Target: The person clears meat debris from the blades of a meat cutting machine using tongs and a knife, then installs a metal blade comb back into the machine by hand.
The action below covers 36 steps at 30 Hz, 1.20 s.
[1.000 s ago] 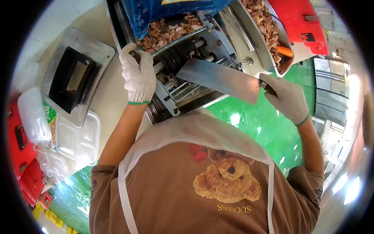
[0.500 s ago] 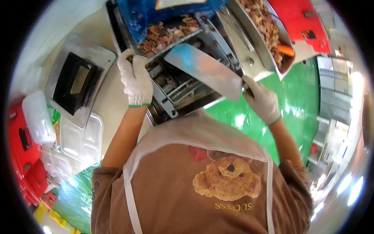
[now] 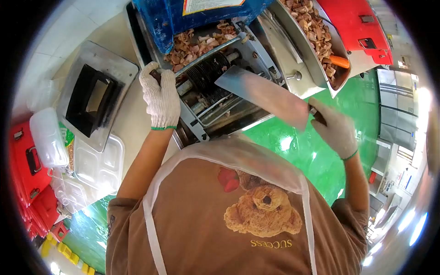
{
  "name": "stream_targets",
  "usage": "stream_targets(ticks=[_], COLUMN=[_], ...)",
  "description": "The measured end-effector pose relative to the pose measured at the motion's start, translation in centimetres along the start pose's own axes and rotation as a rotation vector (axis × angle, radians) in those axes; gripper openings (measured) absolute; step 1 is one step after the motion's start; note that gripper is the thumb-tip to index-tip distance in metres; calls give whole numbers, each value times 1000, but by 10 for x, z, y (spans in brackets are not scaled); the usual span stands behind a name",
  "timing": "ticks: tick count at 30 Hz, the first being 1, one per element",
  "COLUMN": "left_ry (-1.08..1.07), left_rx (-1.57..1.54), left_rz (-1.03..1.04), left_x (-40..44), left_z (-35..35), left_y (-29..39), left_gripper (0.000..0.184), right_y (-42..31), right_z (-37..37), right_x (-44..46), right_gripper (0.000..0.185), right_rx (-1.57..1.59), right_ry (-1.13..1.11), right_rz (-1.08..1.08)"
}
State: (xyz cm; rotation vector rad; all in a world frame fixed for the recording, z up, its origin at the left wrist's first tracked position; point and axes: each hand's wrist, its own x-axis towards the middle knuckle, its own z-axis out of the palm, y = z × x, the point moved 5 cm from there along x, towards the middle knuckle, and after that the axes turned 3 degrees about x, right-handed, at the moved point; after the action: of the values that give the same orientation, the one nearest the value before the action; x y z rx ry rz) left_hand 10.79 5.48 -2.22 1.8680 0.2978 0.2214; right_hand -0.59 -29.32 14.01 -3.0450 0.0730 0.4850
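Note:
My right hand (image 3: 337,130), in a white knit glove, grips the dark handle of a cleaver (image 3: 266,98). Its broad blade slants up and left, over the front edge of a meat-cutting machine (image 3: 201,128) with a row of ridged rollers (image 3: 208,71). My left hand (image 3: 160,96), gloved too, is at the machine's left side, its fingers closed round a short dark handle (image 3: 156,76); what that handle belongs to is hidden. Cut meat pieces (image 3: 197,46) lie behind the rollers, under the machine's blue housing (image 3: 211,18).
At upper right, a long metal tray (image 3: 337,85) holds cut meat and an orange-handled tool (image 3: 339,60). A metal hopper-like cover (image 3: 103,57) sits on the table to the left, near clear plastic containers (image 3: 48,137). Red crates (image 3: 353,23) stand at both sides. The floor (image 3: 284,142) is green.
My right hand and the cleaver have shifted right and slightly down, uncovering more of the rollers. The left hand stays in nearly the same place, with the dark handle showing more clearly.

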Motion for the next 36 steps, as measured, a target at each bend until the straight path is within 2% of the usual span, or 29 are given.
stream_targets(ticks=[4,9,13,16,21,31,36], left_ry=[12,17,26,8,11,14,33], left_rx=[60,51,95,62,69,55,-9], left_rz=[41,16,47,20,45,40,35], left_x=[-1,0,-2,-1,-2,-1,1], left_z=[-1,-1,-1,-2,-2,-1,0], left_y=[2,-1,3,5,6,2,-5], left_gripper=[34,41,33,34,34,33,36], right_y=[-9,-14,-19,-18,-10,-5,4], right_z=[-21,-31,-30,-26,-12,6,16], right_x=[21,31,35,38,31,23,21], right_gripper=[35,33,32,33,35,35,36], right_rx=[-173,-185,-208,-281,-281,-272,-286], right_ry=[-60,-75,-54,-114,-23,25,132], right_rz=[-96,-165,-223,-181,-203,-87,-103])
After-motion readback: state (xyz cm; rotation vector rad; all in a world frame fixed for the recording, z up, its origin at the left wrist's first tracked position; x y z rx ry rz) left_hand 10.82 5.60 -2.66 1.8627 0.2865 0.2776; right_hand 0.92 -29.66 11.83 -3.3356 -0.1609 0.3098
